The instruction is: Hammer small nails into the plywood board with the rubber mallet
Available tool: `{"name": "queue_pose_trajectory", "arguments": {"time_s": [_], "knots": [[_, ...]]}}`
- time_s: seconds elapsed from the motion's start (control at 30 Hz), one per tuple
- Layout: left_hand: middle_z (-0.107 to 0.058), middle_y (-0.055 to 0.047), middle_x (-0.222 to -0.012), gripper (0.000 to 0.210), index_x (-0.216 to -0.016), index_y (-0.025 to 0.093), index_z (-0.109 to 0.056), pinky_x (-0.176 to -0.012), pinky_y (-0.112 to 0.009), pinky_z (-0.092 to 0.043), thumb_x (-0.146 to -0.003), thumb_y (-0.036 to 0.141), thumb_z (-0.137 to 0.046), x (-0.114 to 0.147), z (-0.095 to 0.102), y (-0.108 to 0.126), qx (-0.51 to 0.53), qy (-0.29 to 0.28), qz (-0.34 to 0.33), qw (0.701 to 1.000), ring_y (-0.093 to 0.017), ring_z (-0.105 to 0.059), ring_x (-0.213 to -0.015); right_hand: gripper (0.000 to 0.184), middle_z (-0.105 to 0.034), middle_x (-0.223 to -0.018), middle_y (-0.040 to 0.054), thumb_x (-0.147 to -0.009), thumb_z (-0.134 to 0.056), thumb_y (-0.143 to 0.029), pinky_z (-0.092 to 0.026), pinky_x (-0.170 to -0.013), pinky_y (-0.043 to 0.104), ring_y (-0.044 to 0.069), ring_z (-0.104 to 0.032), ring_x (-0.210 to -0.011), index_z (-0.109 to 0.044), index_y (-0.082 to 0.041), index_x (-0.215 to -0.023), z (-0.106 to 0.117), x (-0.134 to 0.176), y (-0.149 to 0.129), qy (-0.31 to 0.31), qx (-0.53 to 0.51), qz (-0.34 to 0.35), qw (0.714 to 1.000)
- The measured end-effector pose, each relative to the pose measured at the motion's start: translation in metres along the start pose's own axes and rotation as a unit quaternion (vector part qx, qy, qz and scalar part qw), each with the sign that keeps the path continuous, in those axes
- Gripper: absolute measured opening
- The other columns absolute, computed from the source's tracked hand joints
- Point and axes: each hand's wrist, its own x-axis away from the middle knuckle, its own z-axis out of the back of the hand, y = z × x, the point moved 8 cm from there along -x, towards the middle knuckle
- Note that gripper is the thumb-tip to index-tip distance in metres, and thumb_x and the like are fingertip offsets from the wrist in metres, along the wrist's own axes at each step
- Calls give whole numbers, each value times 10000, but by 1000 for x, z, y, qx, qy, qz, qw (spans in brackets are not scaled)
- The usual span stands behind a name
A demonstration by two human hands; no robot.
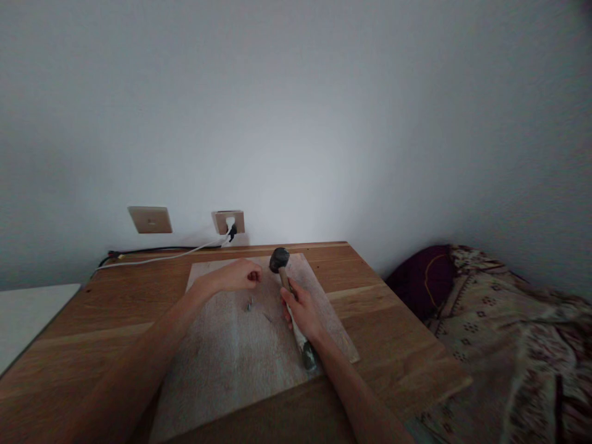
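My right hand (303, 310) is wrapped round the handle of a mallet (279, 260) with a dark, rounded head. The head is raised toward the far side of a pale wooden board (222, 357), and the handle's dark butt end points back at me. Over the board's far left part, my left hand (240, 275) has its fingers curled together. Whatever is between those fingertips, if anything, is too small to make out. Just below that hand, a few small metal nails (249, 304) appear to stand in the board.
The board lies on a wooden table (393, 327) against a wall. Black and white cables (161, 256) run along the table's back edge to a wall socket (229, 222). A white surface (32, 314) adjoins at left. Patterned bedding (490, 320) and a purple cushion (423, 277) lie at right.
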Motion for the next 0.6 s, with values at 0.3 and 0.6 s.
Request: {"name": "queue_pose_trajectory", "arguments": {"time_s": [0.3,0.6], "knots": [[-781,-64,-944,231,-1052,173,-721,-802,-308,-535,-858,183,-595,-9,12,-27,42,201,15,979,-194,-704,-832,290,-488,-634,-68,-911,-571,-534,-364,-310,237,105,-442,-372,-539,-246,-930,0,0,-2,4,-13,21,1000],[-742,-30,-812,50,-863,196,-678,-759,-313,-517,-845,224,-642,-5,-1,-42,46,222,37,973,-203,-685,-768,284,-490,-645,-70,-903,-578,-520,-371,-310,231,99,-446,-373,-541,-240,-929,0,0,-4,5,-17,20,1000]]}}
